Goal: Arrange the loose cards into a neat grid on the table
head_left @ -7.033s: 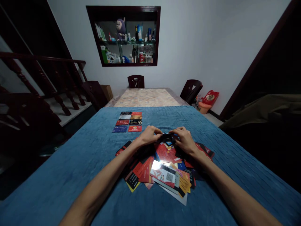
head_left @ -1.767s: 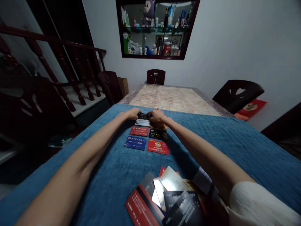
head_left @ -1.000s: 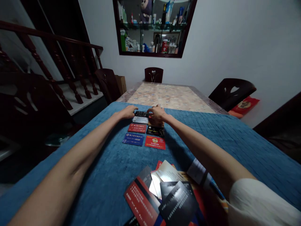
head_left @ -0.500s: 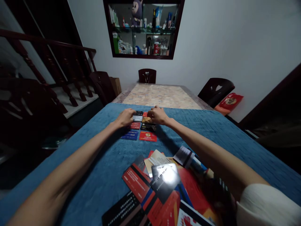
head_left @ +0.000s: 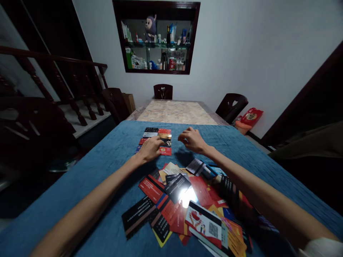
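Note:
A loose heap of plastic cards (head_left: pixel 187 200) in red, black, white and yellow lies on the blue cloth (head_left: pixel 88 178) close to me. Farther off, a neat two-column grid of cards (head_left: pixel 157 137) is laid out flat. My left hand (head_left: pixel 150 149) hovers over the near end of that grid, fingers loosely curled, covering the lower left cards. My right hand (head_left: pixel 192 139) is raised just right of the grid, fingers bent and apart, nothing visible in it. Both forearms stretch over the heap.
Beyond the blue cloth a patterned tabletop (head_left: pixel 174 111) shows, with dark chairs (head_left: pixel 163 91) at its far end and right side (head_left: pixel 232 106). A stair railing (head_left: pixel 53 82) runs at left. A wall cabinet (head_left: pixel 157 43) holds bottles and a plush toy. A red bag (head_left: pixel 250 116) stands by the wall.
Both hands have pulled back from the far end of the card grid toward me, leaving a black card at the top of the grid. The view has tilted down, showing more of the heap.

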{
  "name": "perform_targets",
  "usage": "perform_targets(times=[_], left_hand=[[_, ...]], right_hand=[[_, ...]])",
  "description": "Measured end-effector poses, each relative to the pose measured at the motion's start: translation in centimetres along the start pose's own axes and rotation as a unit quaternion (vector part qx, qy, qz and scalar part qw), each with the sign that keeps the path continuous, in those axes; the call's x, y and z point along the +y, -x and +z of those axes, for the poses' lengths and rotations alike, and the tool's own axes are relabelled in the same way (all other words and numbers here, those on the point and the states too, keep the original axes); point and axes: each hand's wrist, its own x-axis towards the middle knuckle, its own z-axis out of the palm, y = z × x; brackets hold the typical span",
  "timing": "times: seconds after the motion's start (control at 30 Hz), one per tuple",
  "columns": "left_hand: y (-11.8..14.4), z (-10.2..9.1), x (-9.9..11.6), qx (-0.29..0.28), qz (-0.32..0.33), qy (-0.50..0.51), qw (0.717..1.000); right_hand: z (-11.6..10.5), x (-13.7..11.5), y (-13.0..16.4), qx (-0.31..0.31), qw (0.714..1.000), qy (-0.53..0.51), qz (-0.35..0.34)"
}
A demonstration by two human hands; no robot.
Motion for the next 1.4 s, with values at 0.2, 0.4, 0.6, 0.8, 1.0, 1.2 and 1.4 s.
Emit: perform_targets(times=[0.2,0.4,0.6,0.8,1.0,1.2,1.4], left_hand=[[1.7,-0.4,2.7,0.009,0.007,-0.014,1.000],[2.3,-0.7,6.4,-0.039,0.028,-0.042,0.998],[2.0,-0.6,10.1,-0.075,0.050,-0.057,0.994],[0.2,-0.1,13.3,-0.100,0.050,-0.092,0.989],[-0.1,1.9,14.2,-0.095,0.047,-0.076,0.991],[0.7,3.0,14.6,-0.126,0.036,-0.058,0.990],[0.6,3.4,14.6,-0.125,0.012,-0.047,0.991]], right_hand=[[-0.4,0.3,5.1,0.066,0.998,-0.009,-0.013],[-0.2,0.9,9.5,0.103,0.994,-0.016,-0.025],[-0.3,1.2,10.9,0.097,0.995,-0.018,-0.017],[-0.7,1.6,11.0,0.044,0.999,-0.004,-0.009],[-0.1,2.2,11.0,-0.053,0.998,0.003,0.021],[1.0,2.4,10.9,-0.112,0.993,-0.015,0.027],[1.1,2.5,11.0,-0.129,0.991,-0.034,0.029]])
